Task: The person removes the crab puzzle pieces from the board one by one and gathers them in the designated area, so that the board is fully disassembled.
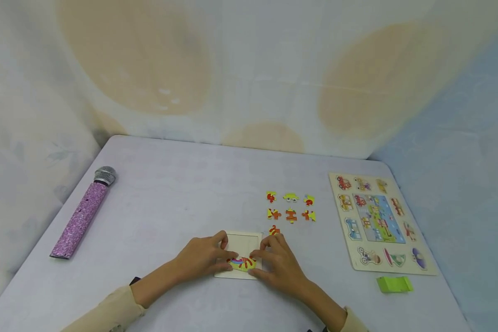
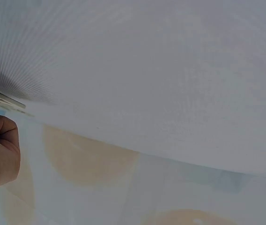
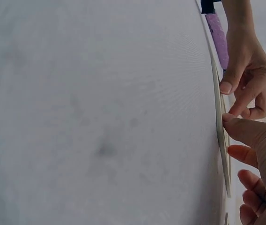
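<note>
A small wooden puzzle tray (image 1: pixel 244 240) lies near the front of the table. Joined yellow and red puzzle pieces (image 1: pixel 243 264), with a rainbow-coloured patch, sit at the tray's lower part. From the left, my left hand (image 1: pixel 201 259) pinches their edge with thumb and forefinger. My right hand (image 1: pixel 281 266) grips the right side of the same pieces likewise. In the right wrist view both hands meet at the tray's edge, and the pieces are hidden. Another red and yellow puzzle piece (image 1: pixel 274 229) lies just beyond my right hand. The left wrist view catches only part of a hand (image 2: pixel 1 152).
Two rows of loose puzzle pieces (image 1: pixel 291 215) lie beyond the tray, to the right. A wooden vehicle puzzle board (image 1: pixel 348 251) is at the right, with a green block (image 1: pixel 394 284) below it. A glittery pink microphone (image 1: pixel 83 214) lies at the left.
</note>
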Tool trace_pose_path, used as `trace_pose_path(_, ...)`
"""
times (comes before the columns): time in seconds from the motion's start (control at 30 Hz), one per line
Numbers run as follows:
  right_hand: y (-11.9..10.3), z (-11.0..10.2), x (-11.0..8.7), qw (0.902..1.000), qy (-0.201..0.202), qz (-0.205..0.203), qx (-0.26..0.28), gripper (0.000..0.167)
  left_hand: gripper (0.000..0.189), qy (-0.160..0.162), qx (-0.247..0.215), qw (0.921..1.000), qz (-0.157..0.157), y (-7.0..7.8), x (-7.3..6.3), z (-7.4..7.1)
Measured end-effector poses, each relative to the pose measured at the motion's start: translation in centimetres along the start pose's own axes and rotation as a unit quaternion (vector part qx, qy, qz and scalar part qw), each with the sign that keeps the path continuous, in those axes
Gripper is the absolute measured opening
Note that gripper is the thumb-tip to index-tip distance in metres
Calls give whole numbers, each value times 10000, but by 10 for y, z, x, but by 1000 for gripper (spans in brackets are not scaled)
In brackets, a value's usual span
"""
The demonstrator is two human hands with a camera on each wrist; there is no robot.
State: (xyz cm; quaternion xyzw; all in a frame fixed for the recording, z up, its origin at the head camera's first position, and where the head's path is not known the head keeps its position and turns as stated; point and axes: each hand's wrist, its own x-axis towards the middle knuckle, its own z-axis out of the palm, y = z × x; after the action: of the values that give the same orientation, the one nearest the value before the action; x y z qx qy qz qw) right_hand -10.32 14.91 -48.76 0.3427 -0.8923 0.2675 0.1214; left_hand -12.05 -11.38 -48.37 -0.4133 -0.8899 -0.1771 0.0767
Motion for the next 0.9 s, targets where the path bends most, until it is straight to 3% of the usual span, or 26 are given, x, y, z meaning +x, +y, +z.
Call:
trace_pose_path(0.2,0,1,-1,9999,58,46,98,29,25,166,240,9989,359,-1,0,2)
trace_pose_path(0.37,1,3,-2,9999,115,26,123,31,16,211,118,9978,616,-1,1,0)
trace_pose_path(0.67,0,1,-2,9997,-35,214,145,30,20,42,-473,9987,203,1,6,-5)
trace_pose_path(0.9,1,1,-2,9995,-82,281,109,30,20,79,-489,9985,244,2,10,-8)
